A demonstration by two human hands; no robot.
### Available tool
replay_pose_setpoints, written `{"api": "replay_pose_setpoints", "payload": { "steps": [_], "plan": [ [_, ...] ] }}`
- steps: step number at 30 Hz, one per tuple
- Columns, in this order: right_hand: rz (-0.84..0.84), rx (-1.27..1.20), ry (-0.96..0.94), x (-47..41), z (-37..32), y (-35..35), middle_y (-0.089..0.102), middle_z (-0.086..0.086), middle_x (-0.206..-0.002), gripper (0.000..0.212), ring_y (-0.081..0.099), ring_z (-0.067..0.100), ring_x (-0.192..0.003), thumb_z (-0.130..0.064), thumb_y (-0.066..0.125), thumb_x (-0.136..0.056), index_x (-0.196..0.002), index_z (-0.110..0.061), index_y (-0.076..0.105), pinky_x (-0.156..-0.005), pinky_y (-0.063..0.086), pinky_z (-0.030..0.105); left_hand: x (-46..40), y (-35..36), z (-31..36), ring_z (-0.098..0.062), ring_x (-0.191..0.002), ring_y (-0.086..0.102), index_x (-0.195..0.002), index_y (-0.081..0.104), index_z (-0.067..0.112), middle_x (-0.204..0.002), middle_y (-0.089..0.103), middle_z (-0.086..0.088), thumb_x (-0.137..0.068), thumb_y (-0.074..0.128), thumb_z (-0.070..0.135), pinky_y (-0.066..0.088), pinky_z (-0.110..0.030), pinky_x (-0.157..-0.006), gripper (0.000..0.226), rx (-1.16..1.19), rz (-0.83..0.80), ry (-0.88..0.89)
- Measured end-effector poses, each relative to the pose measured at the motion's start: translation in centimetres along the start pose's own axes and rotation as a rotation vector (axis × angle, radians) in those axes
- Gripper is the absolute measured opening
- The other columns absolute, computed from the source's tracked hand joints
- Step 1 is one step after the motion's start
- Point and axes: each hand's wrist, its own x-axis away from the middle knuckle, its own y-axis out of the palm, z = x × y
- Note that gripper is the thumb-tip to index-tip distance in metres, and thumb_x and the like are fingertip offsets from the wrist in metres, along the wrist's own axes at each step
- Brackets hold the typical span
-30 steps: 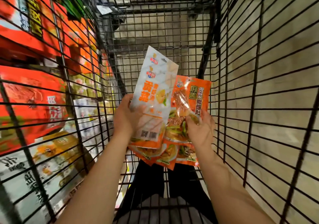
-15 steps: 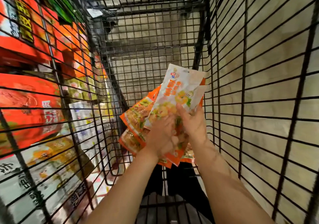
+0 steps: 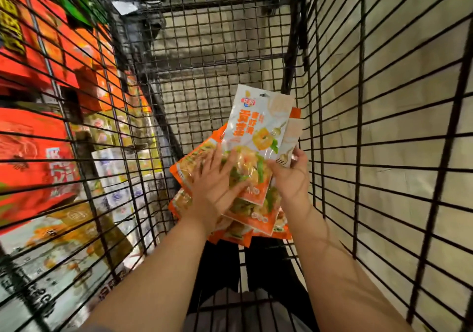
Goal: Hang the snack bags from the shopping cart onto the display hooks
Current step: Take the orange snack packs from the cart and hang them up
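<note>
**Both hands on a stack of snack bags inside the cart**

Inside the black wire shopping cart (image 3: 384, 152), the left hand (image 3: 217, 185) lies flat, fingers spread, on the white-and-orange snack bags (image 3: 258, 132). The right hand (image 3: 291, 175) has its grip curled round the stack's right edge. Red and orange packaged goods (image 3: 33, 157) show through the cart's left wall.
</note>
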Motion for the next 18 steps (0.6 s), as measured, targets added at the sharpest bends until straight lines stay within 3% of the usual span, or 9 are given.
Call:
{"api": "replay_pose_setpoints", "payload": {
  "steps": [2, 4, 7, 9, 11, 13, 15, 18],
  "plan": [
    [-0.003, 0.054, -0.034, 0.0, -0.4, 0.0, 0.063, 0.006, -0.118, 0.064, 0.062, 0.023, -0.105, -0.023, 0.079, -0.071, -0.127, -0.015, 0.048, -0.093, 0.051, 0.034, 1.1, 1.7, -0.1, -0.02, -0.148, -0.011, -0.151, -0.003, 0.039, -0.157, -0.017, 0.004, -0.08, 0.026, 0.078, -0.001, -0.045, -0.12, 0.085, -0.079, -0.001, -0.002],
    [0.029, 0.176, -0.106, 0.3, -0.7, 0.1, 0.064, 0.008, -0.113, 0.06, 0.061, 0.024, -0.103, -0.03, 0.08, -0.07, -0.12, -0.01, 0.055, -0.084, 0.049, 0.027, 2.5, 3.4, 0.0, -0.026, -0.148, 0.002, -0.152, 0.014, 0.032, -0.161, 0.005, -0.007, -0.082, 0.044, 0.069, 0.013, -0.052, -0.118, 0.085, -0.013, 0.01, 0.05],
    [0.07, 0.363, -0.048, 0.8, -0.7, -0.2, 0.049, 0.018, -0.135, 0.093, 0.043, 0.033, -0.128, -0.049, 0.079, -0.065, -0.139, -0.007, 0.042, -0.104, 0.034, 0.037, 3.1, 4.1, 1.2, -0.028, -0.143, 0.024, -0.144, 0.041, 0.025, -0.155, 0.031, -0.01, -0.08, 0.05, 0.059, 0.03, -0.052, -0.112, 0.073, 0.189, 0.158, 0.04],
    [0.035, 0.459, 0.028, 1.0, -0.1, -0.5, 0.036, 0.019, -0.147, 0.106, 0.03, 0.034, -0.137, -0.051, 0.08, -0.067, -0.148, -0.009, 0.025, -0.112, 0.027, 0.04, 2.3, 3.3, 2.3, -0.022, -0.144, 0.023, -0.146, 0.036, 0.028, -0.157, 0.026, -0.002, -0.087, 0.05, 0.055, 0.021, -0.04, -0.117, 0.066, 0.418, 0.17, -0.128],
    [0.002, 0.476, 0.041, 1.1, 0.5, -0.7, 0.031, 0.016, -0.151, 0.106, 0.027, 0.032, -0.141, -0.051, 0.078, -0.07, -0.15, -0.012, 0.019, -0.115, 0.025, 0.044, 0.8, 2.4, 2.9, -0.018, -0.14, 0.031, -0.149, 0.03, 0.029, -0.154, 0.034, 0.002, -0.089, 0.053, 0.042, 0.023, -0.037, -0.117, 0.066, 0.687, 0.172, -0.197],
    [0.001, 0.477, 0.003, 1.1, 0.5, -0.8, 0.034, 0.014, -0.15, 0.102, 0.031, 0.032, -0.139, -0.049, 0.078, -0.072, -0.149, -0.012, 0.022, -0.114, 0.027, 0.045, -0.7, 1.4, 3.4, -0.012, -0.13, 0.044, -0.148, 0.03, 0.03, -0.143, 0.046, 0.01, -0.086, 0.058, 0.031, 0.033, -0.038, -0.113, 0.068, 0.903, 0.148, -0.194],
    [0.016, 0.476, -0.009, 1.0, 0.2, -1.2, 0.044, 0.012, -0.142, 0.096, 0.041, 0.032, -0.131, -0.044, 0.081, -0.069, -0.145, -0.012, 0.031, -0.109, 0.034, 0.044, -1.9, 0.3, 3.8, -0.014, -0.118, 0.054, -0.14, 0.039, 0.028, -0.132, 0.055, 0.007, -0.08, 0.07, 0.028, 0.045, -0.038, -0.104, 0.068, 1.12, 0.094, -0.298],
    [0.016, 0.373, 0.072, 0.7, 0.0, -1.8, 0.059, 0.007, -0.127, 0.101, 0.058, 0.028, -0.116, -0.047, 0.085, -0.053, -0.139, -0.018, 0.041, -0.102, 0.045, 0.044, -3.0, -0.4, 3.6, -0.02, -0.1, 0.065, -0.107, 0.059, 0.026, -0.107, 0.068, 0.001, -0.076, 0.072, 0.032, 0.052, -0.041, -0.093, 0.033, 1.158, 0.055, -0.425]
  ]
}}
